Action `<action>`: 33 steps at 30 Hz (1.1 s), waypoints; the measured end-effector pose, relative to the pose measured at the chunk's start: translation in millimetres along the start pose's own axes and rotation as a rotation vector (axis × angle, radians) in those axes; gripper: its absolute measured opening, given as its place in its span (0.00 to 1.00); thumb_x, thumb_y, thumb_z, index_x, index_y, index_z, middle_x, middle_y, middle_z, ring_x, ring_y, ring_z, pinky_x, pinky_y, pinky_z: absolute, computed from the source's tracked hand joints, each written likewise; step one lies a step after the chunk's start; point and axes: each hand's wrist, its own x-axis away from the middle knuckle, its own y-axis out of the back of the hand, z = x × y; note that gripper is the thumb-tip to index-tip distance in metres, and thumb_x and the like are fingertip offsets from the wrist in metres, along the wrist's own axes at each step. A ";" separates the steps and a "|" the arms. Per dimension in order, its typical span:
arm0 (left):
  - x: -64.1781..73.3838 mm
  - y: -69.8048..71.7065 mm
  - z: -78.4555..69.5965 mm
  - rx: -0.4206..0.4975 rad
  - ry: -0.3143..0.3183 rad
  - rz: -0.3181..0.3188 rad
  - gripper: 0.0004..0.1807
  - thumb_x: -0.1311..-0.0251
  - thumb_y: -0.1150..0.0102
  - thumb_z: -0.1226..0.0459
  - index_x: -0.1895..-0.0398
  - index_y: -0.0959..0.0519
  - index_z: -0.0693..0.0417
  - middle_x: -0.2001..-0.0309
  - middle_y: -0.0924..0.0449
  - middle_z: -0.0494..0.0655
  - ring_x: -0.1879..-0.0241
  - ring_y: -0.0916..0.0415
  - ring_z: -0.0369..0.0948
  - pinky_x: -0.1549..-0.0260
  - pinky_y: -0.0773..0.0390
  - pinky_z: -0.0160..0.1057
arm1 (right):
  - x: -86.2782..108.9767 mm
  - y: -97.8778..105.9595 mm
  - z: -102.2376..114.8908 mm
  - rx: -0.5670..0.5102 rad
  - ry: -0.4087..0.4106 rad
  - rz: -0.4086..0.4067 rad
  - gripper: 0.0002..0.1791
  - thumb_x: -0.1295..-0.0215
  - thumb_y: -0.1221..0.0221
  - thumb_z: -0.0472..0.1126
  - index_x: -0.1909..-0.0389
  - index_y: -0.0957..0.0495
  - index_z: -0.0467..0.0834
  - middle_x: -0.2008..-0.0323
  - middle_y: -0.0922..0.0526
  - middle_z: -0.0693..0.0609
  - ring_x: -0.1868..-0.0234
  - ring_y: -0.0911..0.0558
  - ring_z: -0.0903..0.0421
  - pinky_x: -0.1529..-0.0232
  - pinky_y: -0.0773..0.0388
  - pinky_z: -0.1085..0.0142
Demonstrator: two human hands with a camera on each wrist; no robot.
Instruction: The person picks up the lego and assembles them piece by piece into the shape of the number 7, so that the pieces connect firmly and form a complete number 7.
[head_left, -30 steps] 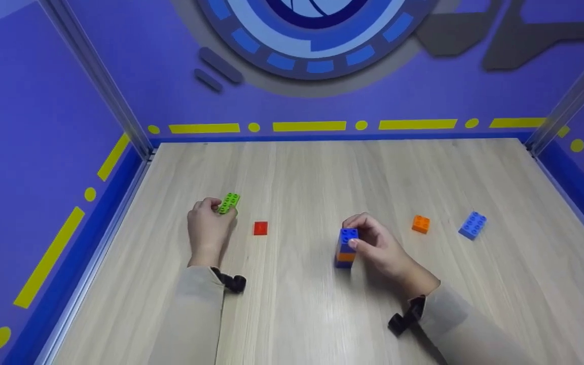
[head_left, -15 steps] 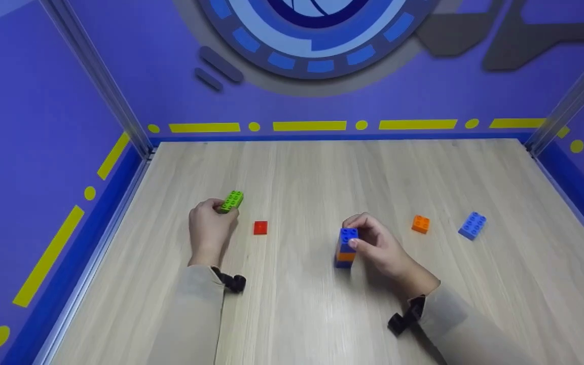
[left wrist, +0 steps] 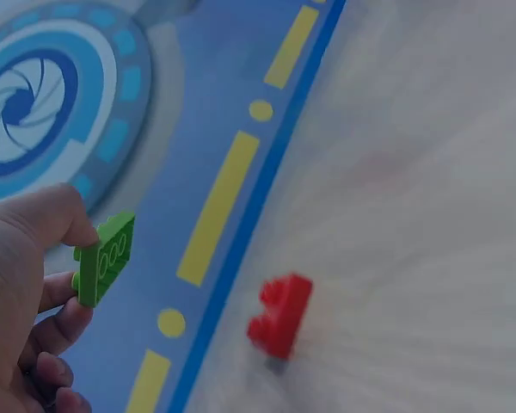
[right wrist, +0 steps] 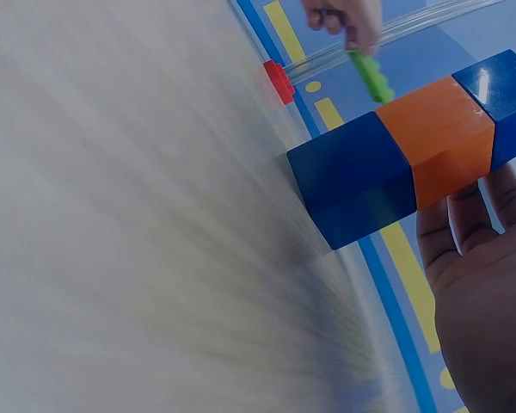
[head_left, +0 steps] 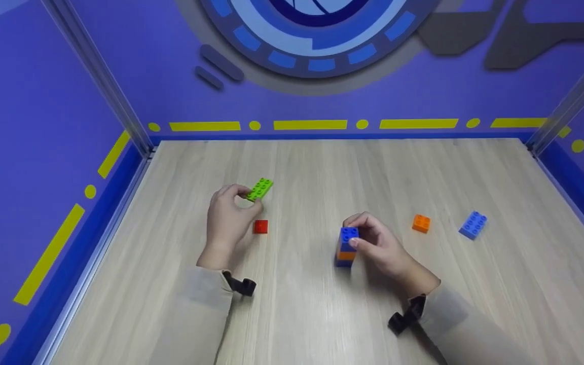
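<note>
Head view forward-down, wrist views close, tilted, green brick (head_left: 260, 189) shared by all

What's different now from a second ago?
The left hand has carried the green brick to the right and farther from the person; it is now off the table. Nothing was newly grasped or released. The right hand still holds the blue-orange-blue stack, and the red brick, orange brick and loose blue brick stayed put.
</note>
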 end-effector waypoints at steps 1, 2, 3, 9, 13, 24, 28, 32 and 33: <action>2.2 0.0 -5.0 0.003 -0.025 0.008 0.18 0.35 0.24 0.56 0.46 0.10 0.52 0.44 0.13 0.50 0.35 0.19 0.57 0.33 0.21 0.55 | 0.0 0.0 0.1 0.002 0.000 0.000 0.13 0.24 0.45 0.22 0.44 0.31 0.20 0.42 0.19 0.57 0.42 0.18 0.61 0.40 0.17 0.71; 4.3 -0.3 -9.5 0.005 -0.050 0.014 0.17 0.36 0.24 0.57 0.47 0.10 0.52 0.45 0.12 0.49 0.35 0.19 0.56 0.33 0.21 0.55 | 0.1 0.0 0.1 0.005 -0.001 -0.001 0.13 0.24 0.45 0.22 0.44 0.31 0.20 0.42 0.19 0.57 0.42 0.18 0.61 0.41 0.17 0.71; 6.2 -0.7 -13.6 0.005 -0.076 0.020 0.16 0.36 0.24 0.57 0.47 0.10 0.52 0.46 0.12 0.49 0.35 0.19 0.55 0.33 0.21 0.56 | 0.3 0.0 0.0 0.006 -0.002 -0.001 0.13 0.24 0.45 0.22 0.44 0.31 0.20 0.42 0.19 0.57 0.42 0.18 0.61 0.41 0.17 0.71; 20.0 -2.6 -34.5 0.009 -0.212 0.048 0.13 0.36 0.23 0.59 0.50 0.09 0.50 0.49 0.11 0.45 0.42 0.17 0.51 0.37 0.19 0.54 | 0.7 0.8 0.0 0.012 -0.016 -0.004 0.13 0.23 0.44 0.23 0.43 0.31 0.21 0.41 0.18 0.57 0.41 0.18 0.61 0.40 0.17 0.71; 27.2 -4.9 -43.4 -0.009 -0.293 0.066 0.12 0.37 0.22 0.60 0.52 0.09 0.48 0.51 0.11 0.42 0.49 0.19 0.45 0.49 0.21 0.47 | 0.2 0.8 -0.2 -0.016 -0.021 0.007 0.14 0.23 0.44 0.23 0.43 0.32 0.20 0.42 0.19 0.57 0.42 0.19 0.61 0.41 0.17 0.71; 43.5 -13.9 -57.6 0.059 -0.472 0.279 0.12 0.37 0.20 0.62 0.51 0.10 0.47 0.51 0.11 0.37 0.59 0.21 0.47 0.60 0.27 0.35 | 0.5 1.0 0.2 -0.003 -0.043 0.007 0.14 0.22 0.44 0.24 0.42 0.31 0.22 0.42 0.19 0.56 0.42 0.19 0.61 0.41 0.16 0.70; 50.7 -18.6 -64.7 0.067 -0.523 0.340 0.13 0.36 0.20 0.61 0.50 0.10 0.47 0.50 0.11 0.38 0.59 0.20 0.46 0.60 0.25 0.34 | 0.7 1.1 1.1 0.010 -0.053 -0.004 0.13 0.22 0.44 0.25 0.42 0.29 0.23 0.42 0.18 0.56 0.41 0.18 0.61 0.39 0.17 0.70; 55.7 -25.1 -67.9 0.081 -0.561 0.388 0.12 0.35 0.21 0.62 0.50 0.10 0.49 0.50 0.10 0.40 0.59 0.19 0.44 0.58 0.22 0.35 | 1.0 2.0 1.0 -0.014 -0.050 0.008 0.11 0.20 0.44 0.25 0.41 0.27 0.30 0.41 0.18 0.56 0.40 0.18 0.60 0.38 0.17 0.70; 56.6 -26.9 -68.2 0.085 -0.570 0.398 0.12 0.35 0.21 0.63 0.49 0.10 0.49 0.50 0.10 0.41 0.58 0.19 0.44 0.58 0.21 0.36 | 0.9 2.1 1.0 -0.022 -0.048 0.013 0.12 0.20 0.44 0.25 0.41 0.26 0.32 0.41 0.18 0.56 0.41 0.18 0.61 0.38 0.17 0.70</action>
